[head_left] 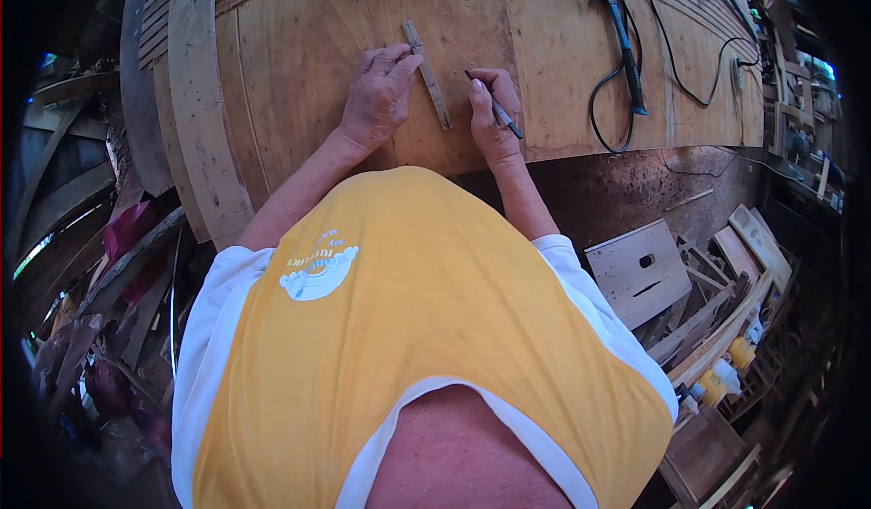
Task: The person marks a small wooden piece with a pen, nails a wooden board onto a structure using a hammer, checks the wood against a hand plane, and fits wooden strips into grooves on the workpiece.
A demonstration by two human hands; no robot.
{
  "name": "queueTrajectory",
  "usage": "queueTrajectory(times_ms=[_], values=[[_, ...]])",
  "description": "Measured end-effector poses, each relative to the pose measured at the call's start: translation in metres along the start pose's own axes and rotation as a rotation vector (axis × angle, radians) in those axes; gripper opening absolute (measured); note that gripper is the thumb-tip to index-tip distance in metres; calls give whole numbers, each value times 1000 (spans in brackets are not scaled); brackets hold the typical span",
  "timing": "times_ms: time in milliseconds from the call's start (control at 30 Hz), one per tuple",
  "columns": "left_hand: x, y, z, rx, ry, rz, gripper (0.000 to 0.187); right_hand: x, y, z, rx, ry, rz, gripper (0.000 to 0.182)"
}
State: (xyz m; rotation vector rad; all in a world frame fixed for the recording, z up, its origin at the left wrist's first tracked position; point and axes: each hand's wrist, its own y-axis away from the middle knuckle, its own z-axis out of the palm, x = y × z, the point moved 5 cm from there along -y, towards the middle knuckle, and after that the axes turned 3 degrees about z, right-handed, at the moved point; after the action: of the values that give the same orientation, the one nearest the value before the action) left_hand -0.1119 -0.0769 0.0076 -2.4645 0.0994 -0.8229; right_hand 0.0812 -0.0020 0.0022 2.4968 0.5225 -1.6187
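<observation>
A narrow wooden strip [428, 78] with dark marks lies aslant on the wooden workbench [308, 73]. My left hand [377, 96] has its fingers bent together at the strip's upper left edge, with thumb and fingertips gripping it there. To the right of the strip, my right hand [495, 114] is closed around a dark pen [505, 117]. The pen is tilted, one end pointing up and left and the other down and right. Its upper end is apart from the strip.
A claw hammer [623, 51] lies on the bench at the right, with a black cable [594, 114] looped beside it. A long plank [201, 83] runs along the left side. Wood offcuts and a board with cut-outs [639, 273] are piled below right.
</observation>
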Motion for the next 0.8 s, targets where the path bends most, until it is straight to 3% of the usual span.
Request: queueTrajectory(times_ms=[100, 600, 800], values=[[-1, 1, 1, -24, 12, -20, 44, 0, 0, 0, 11, 9, -26, 19], [5, 2, -5, 3, 60, -27, 31, 1, -1, 0, 6, 20, 7, 19], [11, 0, -5, -98, -31, 26, 35, 1, -13, 5, 9, -26, -12, 17]])
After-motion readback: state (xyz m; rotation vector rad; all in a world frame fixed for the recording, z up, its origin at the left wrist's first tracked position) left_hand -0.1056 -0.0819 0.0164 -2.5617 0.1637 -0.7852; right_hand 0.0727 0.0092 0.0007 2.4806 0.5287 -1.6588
